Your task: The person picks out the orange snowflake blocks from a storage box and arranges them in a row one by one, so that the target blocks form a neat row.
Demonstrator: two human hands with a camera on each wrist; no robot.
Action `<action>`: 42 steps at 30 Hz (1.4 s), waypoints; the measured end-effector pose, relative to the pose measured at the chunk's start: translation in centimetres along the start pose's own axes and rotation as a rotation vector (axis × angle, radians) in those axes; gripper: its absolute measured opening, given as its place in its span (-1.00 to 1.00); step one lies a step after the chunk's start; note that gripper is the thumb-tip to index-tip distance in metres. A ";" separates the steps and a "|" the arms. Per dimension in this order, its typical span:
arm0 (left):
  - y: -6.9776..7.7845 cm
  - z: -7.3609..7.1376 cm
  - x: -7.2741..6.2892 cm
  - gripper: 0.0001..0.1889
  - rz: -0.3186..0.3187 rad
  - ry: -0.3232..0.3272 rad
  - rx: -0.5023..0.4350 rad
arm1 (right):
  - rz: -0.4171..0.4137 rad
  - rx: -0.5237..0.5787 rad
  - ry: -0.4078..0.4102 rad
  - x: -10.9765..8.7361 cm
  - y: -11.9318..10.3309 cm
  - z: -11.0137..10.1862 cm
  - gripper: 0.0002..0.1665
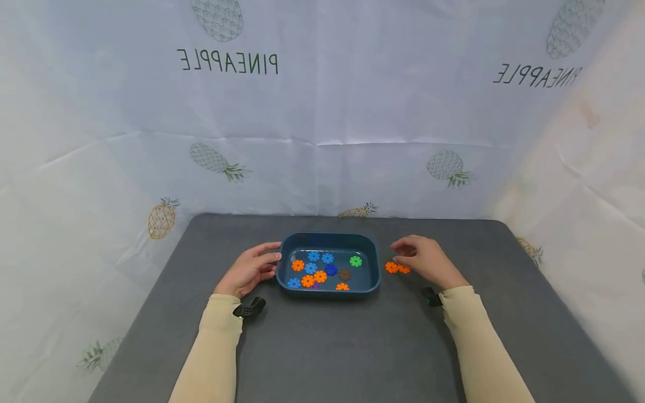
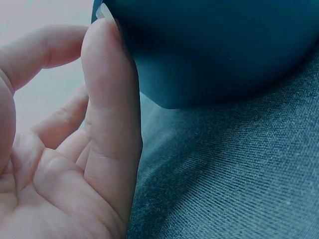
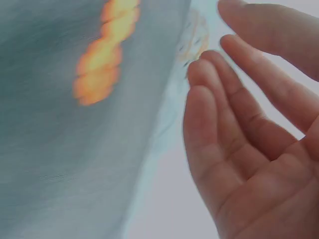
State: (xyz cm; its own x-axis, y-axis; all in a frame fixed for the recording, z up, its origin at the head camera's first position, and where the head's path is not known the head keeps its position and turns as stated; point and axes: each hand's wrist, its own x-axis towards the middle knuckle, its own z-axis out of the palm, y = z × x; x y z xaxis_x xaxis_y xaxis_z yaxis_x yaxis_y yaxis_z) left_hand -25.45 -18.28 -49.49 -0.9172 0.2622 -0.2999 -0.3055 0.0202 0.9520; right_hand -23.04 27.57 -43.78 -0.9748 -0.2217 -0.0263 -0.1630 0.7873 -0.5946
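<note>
In the head view a dark blue rectangular bin (image 1: pixel 371 288) stands at mid-table. Inside lie several notched plastic discs, among them a green disc (image 1: pixel 355 261), a brown disc (image 1: pixel 345 275) and an orange disc (image 1: pixel 298 265). My left hand (image 1: pixel 248 270) touches the bin's left end with thumb and finger; the left wrist view shows the thumb (image 2: pixel 110 89) against the bin wall (image 2: pixel 209 69). Right of the bin, my right hand (image 1: pixel 424 261) hovers over two orange discs (image 1: pixel 391 267), fingers loosely bent. Nothing shows between the fingers in the right wrist view, where the orange discs (image 3: pixel 97 74) look blurred.
The dark grey tabletop (image 1: pixel 332 352) extends around the bin. A pale cloth (image 1: pixel 322 112) printed with pineapples hangs behind the table and at its sides. Black wrist straps (image 1: pixel 250 308) sit over light yellow sleeves (image 1: pixel 211 341).
</note>
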 end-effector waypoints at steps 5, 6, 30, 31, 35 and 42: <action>0.1 -0.1 0.1 -0.32 -0.003 0.008 0.004 | -0.128 -0.051 -0.096 2.2 -4.9 -0.4 -0.65; 0.1 -0.2 0.1 -0.32 -0.004 0.009 0.005 | -0.157 -0.075 -0.131 2.8 -5.8 -0.3 -0.65; 0.1 -0.3 0.0 -0.36 0.003 0.001 -0.033 | -0.415 -0.536 -0.641 6.5 -14.2 7.5 -0.86; 0.1 -0.3 0.0 -0.36 0.003 0.001 -0.034 | -0.413 -0.550 -0.649 6.4 -14.3 7.7 -0.89; 0.0 -0.3 0.0 -0.36 0.001 0.003 -0.030 | -0.399 -0.588 -0.660 6.1 -14.7 8.2 -0.91; 0.0 -0.1 0.1 -0.38 -0.008 0.018 -0.028 | -0.416 -0.628 -0.649 6.0 -14.7 8.6 -0.85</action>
State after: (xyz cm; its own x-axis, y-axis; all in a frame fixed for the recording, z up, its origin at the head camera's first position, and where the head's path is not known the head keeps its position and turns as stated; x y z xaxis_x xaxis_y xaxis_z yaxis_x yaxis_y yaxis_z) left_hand -25.59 -18.35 -49.48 -0.9189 0.2451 -0.3090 -0.3198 -0.0045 0.9475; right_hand -25.21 9.66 -42.11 -0.5802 -0.6733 -0.4583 -0.7065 0.6960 -0.1281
